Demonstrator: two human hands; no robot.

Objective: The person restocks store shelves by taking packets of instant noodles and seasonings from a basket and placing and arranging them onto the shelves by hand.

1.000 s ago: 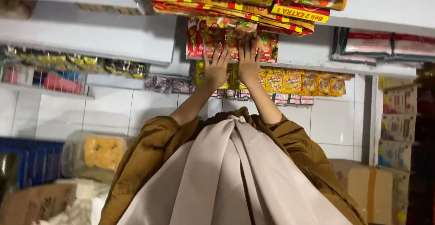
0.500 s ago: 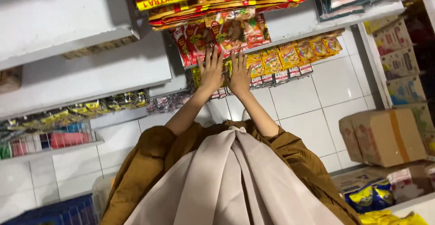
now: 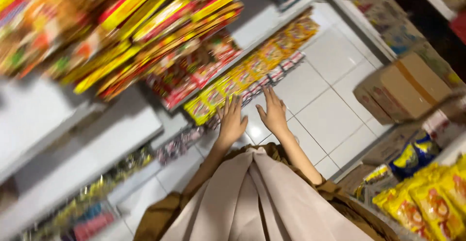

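Both hands up at the snack shelf

Left hand point(image 3: 232, 123) and right hand point(image 3: 273, 114) spread wide, empty, by the yellow sachet row point(image 3: 252, 73) on the white shelf point(image 3: 272, 34) — light, crinkly, slippery packets, best pinched at an edge.

Both hands sit at centre, left hand point(image 3: 231, 123) beside right hand point(image 3: 273, 115), with hanging sachet strips point(image 3: 252, 71) at twelve o'clock, stacked packets point(image 3: 160, 22) at ten, a carton point(image 3: 412, 83) at three.
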